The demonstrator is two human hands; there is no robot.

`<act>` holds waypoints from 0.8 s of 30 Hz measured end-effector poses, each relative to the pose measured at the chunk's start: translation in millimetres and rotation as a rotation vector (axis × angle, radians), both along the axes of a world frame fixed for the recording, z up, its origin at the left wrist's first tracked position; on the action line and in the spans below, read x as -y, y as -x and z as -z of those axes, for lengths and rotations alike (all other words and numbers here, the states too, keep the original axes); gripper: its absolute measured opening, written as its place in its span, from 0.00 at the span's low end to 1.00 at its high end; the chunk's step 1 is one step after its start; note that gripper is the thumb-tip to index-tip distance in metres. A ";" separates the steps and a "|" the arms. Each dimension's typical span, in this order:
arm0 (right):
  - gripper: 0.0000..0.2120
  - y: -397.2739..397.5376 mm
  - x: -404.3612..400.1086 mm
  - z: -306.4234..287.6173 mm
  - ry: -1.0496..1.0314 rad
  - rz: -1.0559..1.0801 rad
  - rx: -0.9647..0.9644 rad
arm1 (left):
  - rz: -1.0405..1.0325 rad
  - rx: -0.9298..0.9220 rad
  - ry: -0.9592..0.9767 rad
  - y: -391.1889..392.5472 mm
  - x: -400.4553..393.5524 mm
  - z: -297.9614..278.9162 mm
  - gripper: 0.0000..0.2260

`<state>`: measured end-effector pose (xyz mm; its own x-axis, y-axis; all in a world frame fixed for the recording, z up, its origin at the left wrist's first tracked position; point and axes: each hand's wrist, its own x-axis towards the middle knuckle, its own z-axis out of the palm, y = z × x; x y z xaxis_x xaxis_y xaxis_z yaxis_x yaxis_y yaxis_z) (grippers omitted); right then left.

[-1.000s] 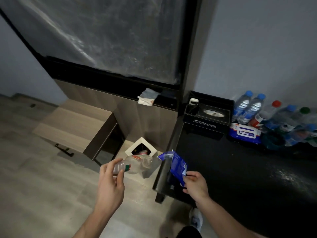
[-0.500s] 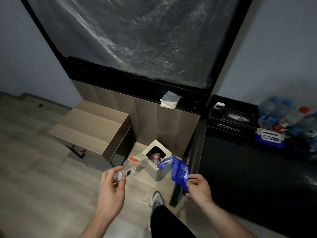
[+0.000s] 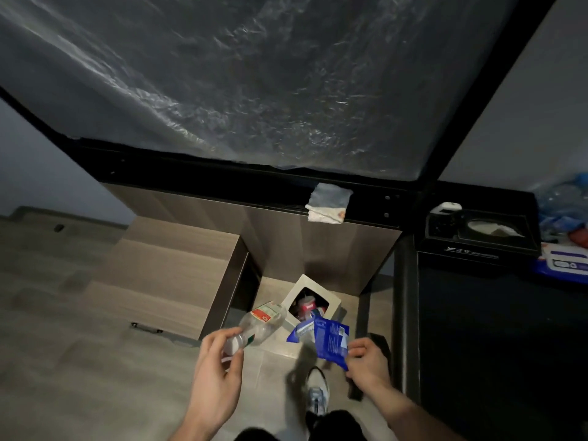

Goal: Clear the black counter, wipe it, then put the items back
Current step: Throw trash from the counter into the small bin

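Over the white waste bin on the floor, the left hand grips an empty clear plastic bottle by its capped end, thumb and fingers curled round it, the bottle tilted with its base toward the bin's opening. Just right of it the right hand pinches a blue wrapper at its lower edge; the wrapper hangs beside the bin's near corner. Rubbish with a red label already lies inside the bin. Right of the bin runs the black counter, its left edge close to the right wrist. At its far end sit a black tissue box, a pack of wipes and blurred water bottles. Behind the bin a wooden panel carries a black ledge with a folded cloth draped over its edge. A low wooden cabinet stands left of the bin. One white shoe is planted just before the bin, between the two forearms.
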<state>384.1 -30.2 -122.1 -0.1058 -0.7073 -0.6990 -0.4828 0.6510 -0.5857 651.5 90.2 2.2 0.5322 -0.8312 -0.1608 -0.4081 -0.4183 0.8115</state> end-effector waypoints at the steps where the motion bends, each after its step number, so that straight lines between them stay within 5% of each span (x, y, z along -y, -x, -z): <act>1: 0.10 -3.6 6.7 2.0 -0.005 -0.007 -0.023 | 0.019 0.006 -0.019 -7.4 11.1 4.4 0.15; 10: 0.17 -45.4 39.5 16.5 -0.137 0.073 -0.036 | 0.314 0.039 -0.145 -64.3 103.6 57.0 0.18; 16: 0.12 -70.7 24.6 140.9 -0.057 0.240 -0.075 | 0.602 0.058 -0.249 -98.6 160.5 109.9 0.16; 20: 0.14 -109.2 41.6 114.4 -0.115 0.256 -0.201 | 0.701 0.060 -0.288 -122.8 182.9 157.2 0.18; 24: 0.11 -122.6 54.3 150.1 -0.122 0.219 -0.247 | 0.704 0.057 -0.306 -135.1 191.4 204.6 0.19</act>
